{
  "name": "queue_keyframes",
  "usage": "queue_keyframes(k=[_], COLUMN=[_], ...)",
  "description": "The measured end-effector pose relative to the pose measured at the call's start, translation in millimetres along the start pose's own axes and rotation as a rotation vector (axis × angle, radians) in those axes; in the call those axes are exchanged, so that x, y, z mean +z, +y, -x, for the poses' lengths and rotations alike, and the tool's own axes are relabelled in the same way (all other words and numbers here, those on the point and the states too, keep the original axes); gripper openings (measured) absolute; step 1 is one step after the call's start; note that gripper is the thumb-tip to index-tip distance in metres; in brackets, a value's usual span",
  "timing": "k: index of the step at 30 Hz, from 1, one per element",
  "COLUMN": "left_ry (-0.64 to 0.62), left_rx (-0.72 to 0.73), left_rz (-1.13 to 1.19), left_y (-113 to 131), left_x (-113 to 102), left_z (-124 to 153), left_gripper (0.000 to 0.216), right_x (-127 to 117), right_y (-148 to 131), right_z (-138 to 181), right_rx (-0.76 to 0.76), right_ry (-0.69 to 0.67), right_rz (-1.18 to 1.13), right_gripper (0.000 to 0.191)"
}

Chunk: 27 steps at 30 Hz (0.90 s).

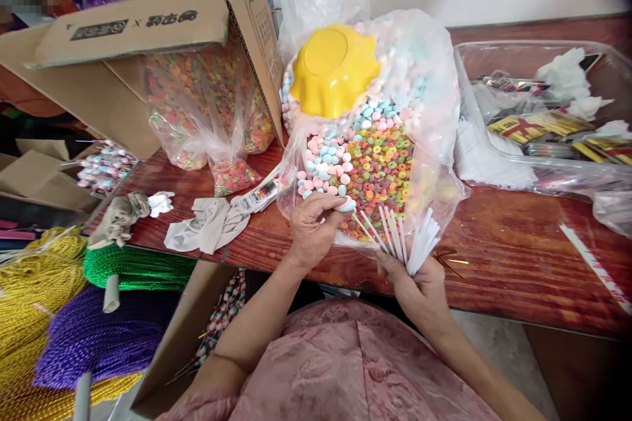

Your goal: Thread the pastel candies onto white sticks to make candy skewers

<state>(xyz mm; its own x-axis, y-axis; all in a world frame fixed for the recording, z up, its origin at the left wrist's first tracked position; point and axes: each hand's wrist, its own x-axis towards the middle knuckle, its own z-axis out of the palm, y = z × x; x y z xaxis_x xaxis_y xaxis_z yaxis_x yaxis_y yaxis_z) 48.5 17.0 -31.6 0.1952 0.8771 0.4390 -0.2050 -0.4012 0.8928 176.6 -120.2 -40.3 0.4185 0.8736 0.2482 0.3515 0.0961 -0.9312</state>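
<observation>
My left hand (312, 228) is closed in a pinch at the front edge of a big clear bag (424, 79) of pastel candies and coloured ring candies (380, 168); what it pinches looks like a small candy. My right hand (413, 284) is closed round a fan of several thin white sticks (402, 240), held upright just in front of the bag. A yellow scalloped bowl (333, 69) lies upside down on the candies inside the bag. The bag rests on a reddish wooden table (503, 256).
An open cardboard box (148, 26) with bags of coloured rings (207, 112) stands at the left. Crumpled cloths (207, 227) lie near the table edge. A clear tub (548, 112) of packets and white pieces sits at the right. Yellow, green and purple cord spools (89, 335) lie lower left.
</observation>
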Motion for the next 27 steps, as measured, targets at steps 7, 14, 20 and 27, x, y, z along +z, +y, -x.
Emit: queue_keyframes(k=[7, 14, 20, 27], left_ry=[-0.042, -0.105, -0.097, -0.247], left_rx=[-0.104, -0.345, -0.295, -0.218], left_rz=[0.069, 0.280, 0.051, 0.007], left_y=[0, -2, -11, -1], left_x=[-5, -6, -9, 18], left_z=[0, 8, 13, 40], left_gripper=[0.015, 0.035, 0.024, 0.021], right_x=[13, 21, 25, 26], right_y=[-1, 20, 20, 10], right_z=[-1, -4, 0, 5], right_rx=[0.063, 0.023, 0.073, 0.216], right_ry=[0.005, -0.045, -0.054, 0.055], right_rz=[-0.077, 0.015, -0.063, -0.220], right_gripper=[0.036, 0.035, 0.032, 0.034])
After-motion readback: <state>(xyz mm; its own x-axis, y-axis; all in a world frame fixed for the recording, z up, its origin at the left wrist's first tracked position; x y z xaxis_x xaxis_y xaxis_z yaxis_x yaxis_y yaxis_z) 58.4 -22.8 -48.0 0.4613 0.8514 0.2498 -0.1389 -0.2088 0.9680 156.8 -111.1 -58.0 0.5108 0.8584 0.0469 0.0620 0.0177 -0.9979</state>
